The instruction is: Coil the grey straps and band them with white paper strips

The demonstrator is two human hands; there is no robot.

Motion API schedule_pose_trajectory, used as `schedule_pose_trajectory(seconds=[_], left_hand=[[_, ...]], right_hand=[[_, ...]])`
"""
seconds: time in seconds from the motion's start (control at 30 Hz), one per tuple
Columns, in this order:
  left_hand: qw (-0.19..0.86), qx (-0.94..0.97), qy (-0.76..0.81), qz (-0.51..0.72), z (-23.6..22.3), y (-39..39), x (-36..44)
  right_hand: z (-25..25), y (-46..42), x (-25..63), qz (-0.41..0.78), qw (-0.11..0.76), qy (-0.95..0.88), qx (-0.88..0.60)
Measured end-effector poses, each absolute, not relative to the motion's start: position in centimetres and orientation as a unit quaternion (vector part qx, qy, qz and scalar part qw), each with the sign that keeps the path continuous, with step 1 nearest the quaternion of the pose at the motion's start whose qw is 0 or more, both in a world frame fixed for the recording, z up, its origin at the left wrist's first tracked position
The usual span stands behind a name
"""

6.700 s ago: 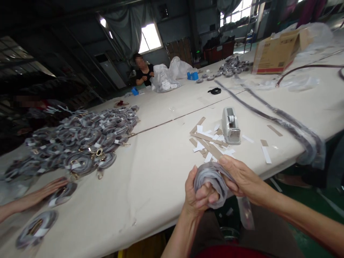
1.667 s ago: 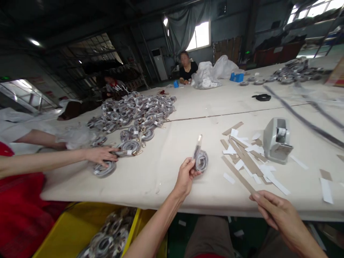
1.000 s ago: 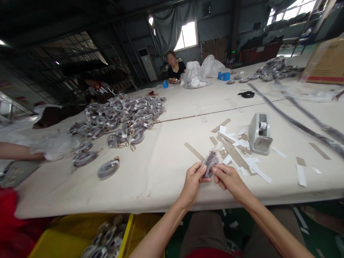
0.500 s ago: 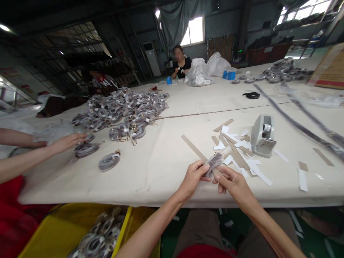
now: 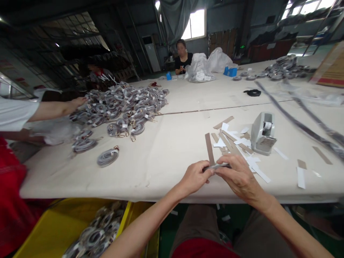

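Hands [image 5: 195,175] hold a grey coil [image 5: 218,166] near scattered strips [image 5: 245,147].

Strap coil [image 5: 219,165] was between left hand [image 5: 197,176] and right hand [image 5: 239,176], near the table [image 5: 166,154] edge. Strips [image 5: 243,142] lay beyond, tape dispenser [image 5: 258,135] just right of them. Coil pile [image 5: 123,104] sat left, loose coil [image 5: 108,157] before it. Bin [image 5: 51,229] stood below, left.

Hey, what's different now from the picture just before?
The coiled strap has tipped edge-on between the left hand and right hand, and the right one now pinches it. The far end of the brown strip swung right. A co-worker's hand now reaches the big pile of coiled straps, farther back. The left hand kept its hold; the tape dispenser stayed where it was.
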State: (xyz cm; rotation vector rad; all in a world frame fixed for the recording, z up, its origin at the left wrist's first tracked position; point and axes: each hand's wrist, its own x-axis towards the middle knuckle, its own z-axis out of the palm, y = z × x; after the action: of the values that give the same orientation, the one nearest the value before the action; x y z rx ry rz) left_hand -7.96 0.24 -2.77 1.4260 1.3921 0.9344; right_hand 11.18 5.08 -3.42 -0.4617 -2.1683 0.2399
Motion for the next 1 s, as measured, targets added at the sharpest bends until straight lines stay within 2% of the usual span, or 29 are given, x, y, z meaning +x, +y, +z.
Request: schedule_pose_trajectory(seconds=[0.17,0.27,0.43,0.53,0.73,1.0], left_hand=[[0.377,0.655,0.570,0.321,-2.3,0.4,-8.0],[0.359,0.688,0.551,0.307,-1.4,0.5,-8.2],[0.462,0.650,0.553,0.241,-0.6,0.3,-8.5],[0.520,0.618,0.538,0.243,-0.7,0.0,-8.5],[0.569,0.586,0.522,0.247,-1.4,-0.4,-8.1],[0.605,0.513,0.526,0.306,-1.9,-0.5,-7.6]], right_hand=[[-4.4,5.4,11.2,0.309,0.333,-0.854,-0.254],[-4.3,5.3,11.3,0.347,0.305,-0.845,-0.268],[-3.8,5.1,11.3,0.368,0.316,-0.830,-0.274],[-3.7,5.2,11.3,0.402,0.312,-0.805,-0.306],[-3.6,5.4,11.3,0.585,0.288,-0.683,-0.329],[-3.6,5.0,11.9,0.420,0.362,-0.798,-0.235]])
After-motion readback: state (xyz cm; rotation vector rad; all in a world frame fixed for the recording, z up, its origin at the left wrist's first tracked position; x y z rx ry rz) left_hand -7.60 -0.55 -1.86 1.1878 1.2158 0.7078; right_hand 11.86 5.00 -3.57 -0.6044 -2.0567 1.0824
